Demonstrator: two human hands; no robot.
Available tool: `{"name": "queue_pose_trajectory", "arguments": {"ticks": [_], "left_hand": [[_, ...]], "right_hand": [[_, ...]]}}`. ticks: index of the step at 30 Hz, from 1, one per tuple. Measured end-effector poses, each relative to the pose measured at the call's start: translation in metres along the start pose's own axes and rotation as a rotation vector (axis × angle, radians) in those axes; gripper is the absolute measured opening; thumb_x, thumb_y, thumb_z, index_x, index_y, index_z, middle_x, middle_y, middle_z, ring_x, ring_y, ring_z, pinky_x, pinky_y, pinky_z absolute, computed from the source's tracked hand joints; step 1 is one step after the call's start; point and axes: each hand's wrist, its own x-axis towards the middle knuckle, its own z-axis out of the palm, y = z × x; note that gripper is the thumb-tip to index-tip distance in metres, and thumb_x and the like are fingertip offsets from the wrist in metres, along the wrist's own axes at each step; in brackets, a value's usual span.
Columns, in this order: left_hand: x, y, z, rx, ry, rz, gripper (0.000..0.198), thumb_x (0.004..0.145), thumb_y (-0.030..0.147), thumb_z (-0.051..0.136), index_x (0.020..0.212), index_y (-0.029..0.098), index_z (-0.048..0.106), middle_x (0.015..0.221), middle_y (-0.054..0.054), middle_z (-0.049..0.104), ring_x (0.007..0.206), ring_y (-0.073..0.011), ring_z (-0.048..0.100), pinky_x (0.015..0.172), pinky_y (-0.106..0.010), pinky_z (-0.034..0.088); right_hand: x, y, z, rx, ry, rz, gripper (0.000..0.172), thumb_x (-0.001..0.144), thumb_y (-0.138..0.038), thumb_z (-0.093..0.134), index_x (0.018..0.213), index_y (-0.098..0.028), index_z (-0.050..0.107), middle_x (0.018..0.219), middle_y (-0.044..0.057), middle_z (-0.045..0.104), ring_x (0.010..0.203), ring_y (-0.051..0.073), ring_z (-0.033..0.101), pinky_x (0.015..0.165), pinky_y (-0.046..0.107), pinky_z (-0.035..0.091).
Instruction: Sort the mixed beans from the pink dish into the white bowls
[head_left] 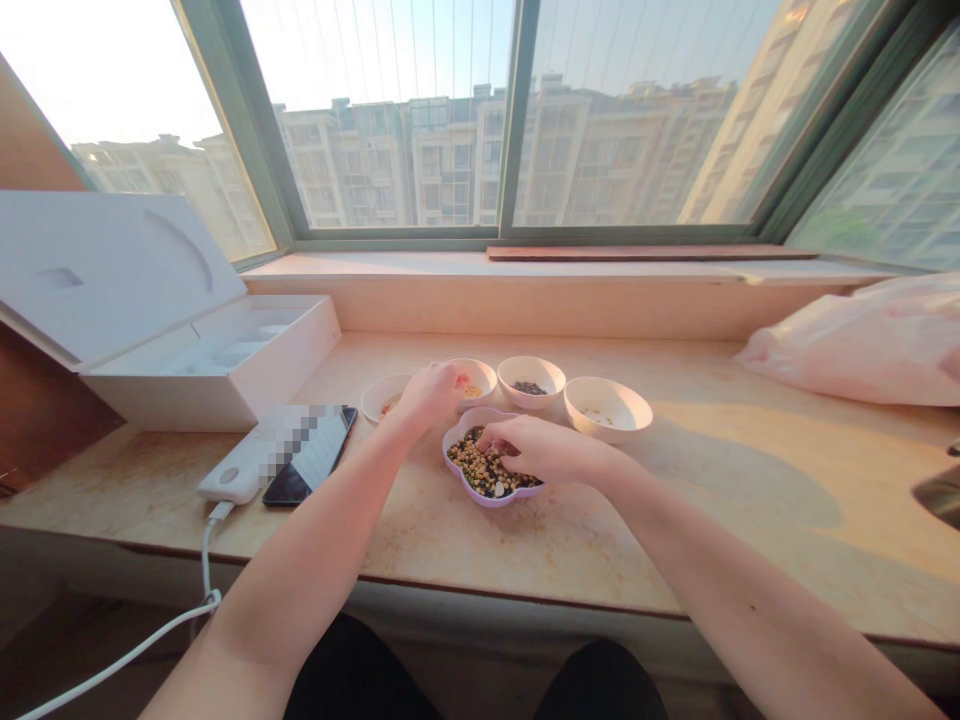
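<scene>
The purple scalloped bowl (491, 500) holds mixed dark and tan beans (480, 462). My right hand (541, 447) reaches into it from the right, thumb and forefinger apart among the beans. Over the near edge of a white bowl (487, 378) with yellowish pieces inside is my left hand (433, 393), its fingers curled together; whatever they hold is hidden. Partly behind my left wrist stands another white bowl (371, 402) with reddish contents. Dark beans lie in a third white bowl (551, 375). The rightmost white bowl (634, 408) has a few pale pieces at its bottom.
On the left are an open white box (289, 345), a white power bank (232, 475) with a cable (207, 560), and a black phone (289, 490). A pale plastic bag (862, 340) lies at the right. The counter's front edge runs below my forearms; a window is behind.
</scene>
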Motion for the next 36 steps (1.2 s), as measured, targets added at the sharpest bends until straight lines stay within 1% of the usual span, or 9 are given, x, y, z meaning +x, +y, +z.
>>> {"name": "queue_pose_trajectory", "arguments": {"ticks": [4, 8, 13, 18, 24, 27, 31, 34, 36], "left_hand": [[-0.001, 0.001, -0.001, -0.026, 0.013, 0.005, 0.025, 0.090, 0.015, 0.050, 0.086, 0.017, 0.075, 0.088, -0.010, 0.076, 0.078, -0.0196, 0.064, 0.071, -0.028, 0.044], [0.001, 0.000, -0.001, -0.034, 0.011, 0.034, 0.026, 0.089, 0.014, 0.050, 0.087, 0.017, 0.075, 0.091, -0.011, 0.076, 0.076, -0.0201, 0.065, 0.071, -0.028, 0.045], [0.001, 0.000, -0.001, -0.049, 0.010, 0.052, 0.025, 0.090, 0.015, 0.050, 0.088, 0.016, 0.075, 0.091, -0.011, 0.077, 0.077, -0.0196, 0.065, 0.071, -0.028, 0.045], [0.000, 0.001, -0.002, -0.071, 0.009, 0.064, 0.026, 0.088, 0.013, 0.051, 0.094, 0.016, 0.076, 0.096, -0.011, 0.077, 0.081, -0.0195, 0.066, 0.072, -0.027, 0.046], [-0.001, 0.001, -0.003, -0.088, 0.011, 0.095, 0.025, 0.088, 0.012, 0.051, 0.092, 0.017, 0.075, 0.095, -0.009, 0.077, 0.078, -0.0185, 0.065, 0.071, -0.027, 0.047], [-0.003, 0.004, -0.005, -0.095, 0.018, 0.110, 0.025, 0.087, 0.010, 0.051, 0.094, 0.017, 0.075, 0.097, -0.008, 0.077, 0.081, -0.0183, 0.065, 0.074, -0.027, 0.048], [-0.004, 0.012, -0.007, -0.119, 0.007, 0.247, 0.023, 0.091, 0.013, 0.052, 0.092, 0.018, 0.075, 0.106, -0.007, 0.076, 0.093, -0.0187, 0.066, 0.085, -0.028, 0.050], [-0.008, 0.021, -0.007, -0.106, -0.076, 0.331, 0.024, 0.090, 0.012, 0.053, 0.091, 0.020, 0.076, 0.105, -0.006, 0.076, 0.098, -0.0190, 0.066, 0.090, -0.028, 0.049], [-0.013, 0.027, -0.007, -0.094, -0.170, 0.365, 0.026, 0.088, 0.011, 0.055, 0.094, 0.022, 0.077, 0.102, -0.005, 0.076, 0.096, -0.0187, 0.067, 0.088, -0.027, 0.049]], "right_hand": [[0.000, -0.002, -0.002, 0.040, 0.045, -0.002, 0.029, 0.080, -0.007, 0.056, 0.100, -0.023, 0.070, 0.093, 0.003, 0.073, 0.079, 0.020, 0.064, 0.064, 0.030, 0.044], [-0.003, -0.007, -0.008, 0.094, 0.070, -0.048, 0.034, 0.078, -0.004, 0.052, 0.100, -0.023, 0.070, 0.092, 0.002, 0.073, 0.084, 0.020, 0.065, 0.070, 0.029, 0.046], [-0.002, -0.006, -0.009, 0.147, 0.050, -0.072, 0.033, 0.082, -0.007, 0.049, 0.099, -0.023, 0.072, 0.096, 0.004, 0.074, 0.088, 0.022, 0.066, 0.075, 0.033, 0.050], [-0.001, -0.005, -0.010, 0.215, 0.044, -0.048, 0.032, 0.079, -0.008, 0.056, 0.099, -0.025, 0.074, 0.098, 0.002, 0.076, 0.095, 0.023, 0.067, 0.082, 0.034, 0.053], [-0.001, 0.001, -0.010, 0.224, 0.082, -0.033, 0.026, 0.082, -0.012, 0.061, 0.098, -0.027, 0.076, 0.094, 0.001, 0.078, 0.090, 0.022, 0.069, 0.079, 0.033, 0.053], [0.000, 0.007, -0.012, 0.224, 0.167, -0.005, 0.023, 0.087, -0.018, 0.062, 0.103, -0.026, 0.076, 0.094, 0.002, 0.078, 0.088, 0.020, 0.070, 0.079, 0.031, 0.053], [-0.003, 0.015, -0.024, 0.170, 0.402, 0.125, 0.024, 0.094, -0.023, 0.056, 0.107, -0.025, 0.076, 0.101, 0.003, 0.078, 0.092, 0.020, 0.070, 0.084, 0.031, 0.052], [-0.006, 0.023, -0.033, 0.118, 0.567, 0.267, 0.025, 0.095, -0.024, 0.055, 0.108, -0.023, 0.076, 0.108, 0.005, 0.078, 0.099, 0.022, 0.069, 0.089, 0.033, 0.050], [-0.006, 0.029, -0.036, 0.099, 0.602, 0.347, 0.024, 0.094, -0.024, 0.054, 0.107, -0.021, 0.075, 0.109, 0.006, 0.078, 0.101, 0.023, 0.069, 0.089, 0.034, 0.049]]}}
